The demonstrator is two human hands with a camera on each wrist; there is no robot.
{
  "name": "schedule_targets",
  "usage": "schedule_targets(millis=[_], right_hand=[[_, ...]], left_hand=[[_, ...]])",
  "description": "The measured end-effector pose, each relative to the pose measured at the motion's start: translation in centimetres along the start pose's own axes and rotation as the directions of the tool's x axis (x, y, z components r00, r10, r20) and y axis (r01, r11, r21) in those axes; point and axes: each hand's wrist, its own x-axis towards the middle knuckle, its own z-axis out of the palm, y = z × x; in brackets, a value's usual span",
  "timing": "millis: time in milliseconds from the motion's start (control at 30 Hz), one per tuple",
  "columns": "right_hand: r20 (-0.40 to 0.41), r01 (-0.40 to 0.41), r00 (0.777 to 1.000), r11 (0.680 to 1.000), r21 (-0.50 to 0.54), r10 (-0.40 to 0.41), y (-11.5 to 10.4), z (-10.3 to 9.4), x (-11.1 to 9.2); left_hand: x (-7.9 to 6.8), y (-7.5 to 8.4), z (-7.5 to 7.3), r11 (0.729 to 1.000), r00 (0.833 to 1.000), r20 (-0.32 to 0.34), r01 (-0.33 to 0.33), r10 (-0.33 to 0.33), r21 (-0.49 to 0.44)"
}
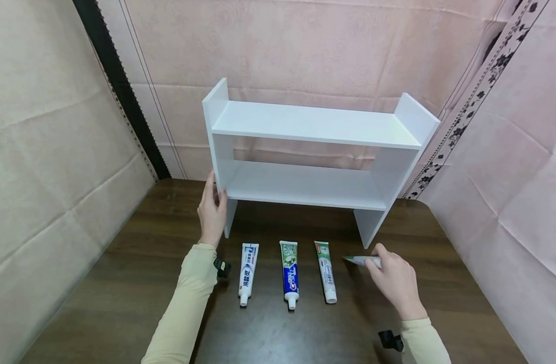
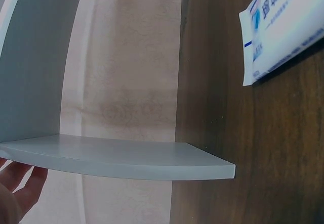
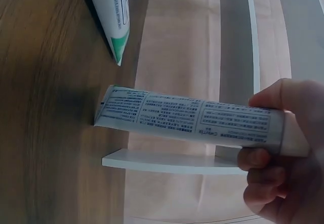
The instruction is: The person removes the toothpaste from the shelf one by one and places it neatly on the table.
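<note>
A white two-tier shelf [image 1: 300, 184] stands on the table, and my left hand [image 1: 212, 212] touches the outer side of its left panel. In the left wrist view, the fingers [image 2: 34, 186] rest against that panel's outer face. My right hand [image 1: 394, 278] pinches a toothpaste tube [image 3: 187, 118] near its cap end, fingers on one side and thumb on the other. The tube's flat green-tipped end points left, low over the wood. Three more toothpaste tubes lie in a row before the shelf: a white-and-blue one [image 1: 248, 273], a green-and-blue one [image 1: 290, 275] and a green-and-white one [image 1: 326, 273].
The brown wooden table [image 1: 278, 338] runs under everything. Pale cloth [image 1: 305, 45] hangs behind the shelf and on both sides. Both shelf boards, the upper [image 1: 305, 121] and the lower [image 1: 300, 184], face the front.
</note>
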Motion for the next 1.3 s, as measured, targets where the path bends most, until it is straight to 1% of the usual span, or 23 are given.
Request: schedule_targets(millis=[100, 233, 433, 567, 633, 833, 1100, 1200, 1300], right_hand=[[0.049, -0.029, 0.998, 1.000, 0.006, 0.028, 0.0, 0.1, 0.1], [0.102, -0.044, 0.994, 0.999, 0.000, 0.044, -0.2, 0.3, 0.4], [0.110, -0.082, 0.991, 0.997, 0.001, 0.082, -0.2, 1.1, 0.4], [0.113, -0.077, 0.991, 0.997, 0.005, 0.076, -0.2, 1.8, 0.2], [0.129, -0.077, 0.989, 0.997, 0.006, 0.076, -0.2, 2.1, 0.0], [0.198, -0.116, 0.974, 0.993, 0.017, 0.110, -0.3, 2.9, -1.3], [0.253, -0.055, 0.966, 0.998, -0.011, 0.056, -0.2, 4.4, -2.3], [0.274, -0.046, 0.961, 0.999, -0.012, 0.047, -0.2, 4.7, -2.4], [0.303, -0.056, 0.951, 0.998, -0.023, 0.060, -0.1, 4.8, -2.6]], left_hand=[[0.2, 0.0, 0.0, 1.000, 1.000, -0.011, -0.011, 0.011, -0.004], [0.5, 0.1, 0.0, 1.000, 1.000, -0.015, -0.020, 0.020, -0.008], [0.8, 0.1, 0.1, 1.000, 0.999, -0.019, -0.031, 0.031, -0.001], [0.9, 0.2, 0.2, 1.000, 1.000, -0.016, -0.027, 0.027, 0.002], [1.0, 0.3, 0.2, 1.000, 1.000, -0.008, -0.021, 0.021, 0.004], [0.9, 0.2, 0.3, 1.000, 1.000, 0.001, -0.012, 0.012, 0.014], [0.8, 0.2, 0.2, 1.000, 1.000, 0.001, -0.015, 0.015, 0.006], [0.4, 0.3, 0.2, 1.000, 1.000, -0.012, 0.003, -0.003, 0.000], [-0.3, 0.3, 0.3, 0.999, 0.999, -0.021, 0.036, -0.035, 0.001]])
